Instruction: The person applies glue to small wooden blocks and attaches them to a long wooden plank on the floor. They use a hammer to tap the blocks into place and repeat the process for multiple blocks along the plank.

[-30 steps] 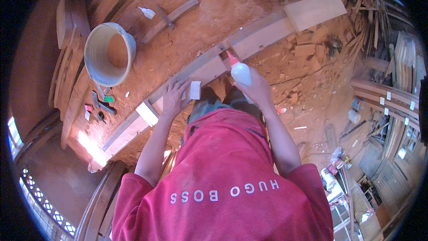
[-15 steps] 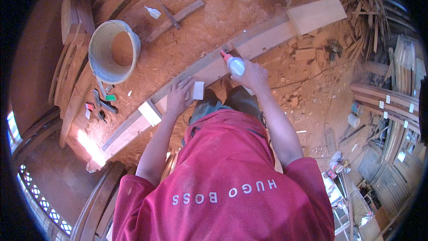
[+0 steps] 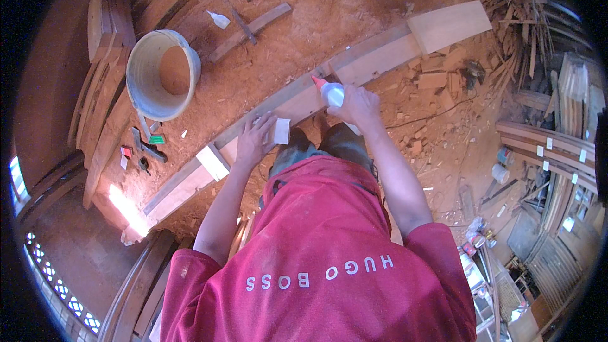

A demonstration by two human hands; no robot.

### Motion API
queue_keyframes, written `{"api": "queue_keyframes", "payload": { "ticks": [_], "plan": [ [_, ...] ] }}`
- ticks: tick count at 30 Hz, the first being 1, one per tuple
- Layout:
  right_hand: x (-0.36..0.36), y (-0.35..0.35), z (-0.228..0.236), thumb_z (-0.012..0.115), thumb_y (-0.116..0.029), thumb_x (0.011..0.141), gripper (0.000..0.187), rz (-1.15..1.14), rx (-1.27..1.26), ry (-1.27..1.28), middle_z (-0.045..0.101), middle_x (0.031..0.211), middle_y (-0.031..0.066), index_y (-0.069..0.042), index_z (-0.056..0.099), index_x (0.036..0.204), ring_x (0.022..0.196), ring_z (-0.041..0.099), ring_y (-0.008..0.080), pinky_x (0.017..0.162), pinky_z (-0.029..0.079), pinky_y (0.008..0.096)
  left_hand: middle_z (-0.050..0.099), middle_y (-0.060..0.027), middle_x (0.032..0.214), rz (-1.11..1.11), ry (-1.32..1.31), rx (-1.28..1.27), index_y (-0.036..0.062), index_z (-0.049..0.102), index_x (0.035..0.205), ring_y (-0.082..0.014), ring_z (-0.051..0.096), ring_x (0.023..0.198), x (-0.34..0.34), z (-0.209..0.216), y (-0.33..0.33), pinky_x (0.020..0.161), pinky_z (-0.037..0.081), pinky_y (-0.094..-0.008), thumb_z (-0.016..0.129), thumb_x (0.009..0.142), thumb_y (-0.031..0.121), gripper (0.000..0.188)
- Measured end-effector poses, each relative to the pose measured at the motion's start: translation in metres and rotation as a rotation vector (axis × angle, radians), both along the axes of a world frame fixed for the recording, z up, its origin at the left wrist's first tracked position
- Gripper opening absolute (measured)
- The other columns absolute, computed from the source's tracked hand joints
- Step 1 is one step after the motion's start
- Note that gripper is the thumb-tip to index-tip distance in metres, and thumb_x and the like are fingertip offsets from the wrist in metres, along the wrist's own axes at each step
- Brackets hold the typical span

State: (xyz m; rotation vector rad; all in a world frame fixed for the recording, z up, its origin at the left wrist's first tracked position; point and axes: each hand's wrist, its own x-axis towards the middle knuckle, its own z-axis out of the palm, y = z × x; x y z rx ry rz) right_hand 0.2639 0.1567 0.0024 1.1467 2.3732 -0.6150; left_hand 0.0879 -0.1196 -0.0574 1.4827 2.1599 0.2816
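A long, gently curved wooden frame with short crosspieces runs diagonally before me. My right hand is closed around a whitish squeeze bottle. The bottle's red nozzle points away from me, over the frame near a dark crosspiece; whether its tip touches wood I cannot tell. My left hand lies on the frame with fingers spread. Beside its thumb side is a small pale wooden block, overlapping the near edge. Another pale block sits across the frame farther left.
Beyond the frame at left stands a dusty bucket. Hand tools and a green item lie below it. A small white bottle rests on the sawdust-covered ground. Wood offcuts are scattered at right, near stacked boards.
The bottle's nozzle has shifted slightly left and toward me along the frame, with my right hand still around it. My left hand stays in place on the frame.
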Motion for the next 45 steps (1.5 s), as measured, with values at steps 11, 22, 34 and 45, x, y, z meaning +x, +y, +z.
{"api": "queue_keyframes", "payload": {
  "ticks": [11,22,34,45],
  "plan": [
    [0.001,0.004,0.004,0.077,-0.06,0.07,0.072,-0.186,-0.085,-0.047,0.073,0.108,0.0241,-0.002,0.072,0.114,0.105,0.071,0.0393,0.088,0.057,0.0488,0.047,-0.001,0.156,-0.011,0.005,0.001,0.0204,0.05,0.148,-0.0336,0.048,0.133,-0.002,-0.004,-0.004,0.112,0.04,-0.0492,0.084,0.072,0.026,0.083],
    [0.004,-0.005,-0.005,0.076,-0.059,0.075,0.073,-0.304,-0.128,0.009,0.072,0.111,0.0274,0.003,0.07,0.112,0.106,0.07,0.0422,0.089,0.057,0.0519,0.046,-0.0011,0.157,-0.009,0.005,0.001,0.0211,0.05,0.148,-0.0341,0.048,0.133,-0.002,-0.004,-0.004,0.111,0.04,-0.0494,0.085,0.072,0.028,0.084],
    [0.003,-0.025,0.0,0.082,-0.056,0.069,0.067,-0.257,-0.079,0.017,0.074,0.104,0.024,0.0,0.073,0.105,0.099,0.073,0.0392,0.084,0.058,0.0502,0.046,-0.0013,0.156,-0.015,0.009,-0.001,0.0212,0.05,0.148,-0.0338,0.047,0.133,-0.003,-0.002,-0.004,0.112,0.04,-0.0492,0.087,0.069,0.026,0.087],
    [0.005,-0.019,0.001,0.084,-0.055,0.067,0.064,-0.107,-0.009,-0.053,0.075,0.102,0.0184,-0.006,0.071,0.107,0.098,0.074,0.0354,0.084,0.058,0.0484,0.047,-0.0014,0.156,-0.027,0.008,0.031,0.0205,0.051,0.147,-0.0339,0.048,0.132,-0.003,0.0,-0.003,0.112,0.039,-0.0484,0.087,0.068,0.025,0.087]
  ]
}}
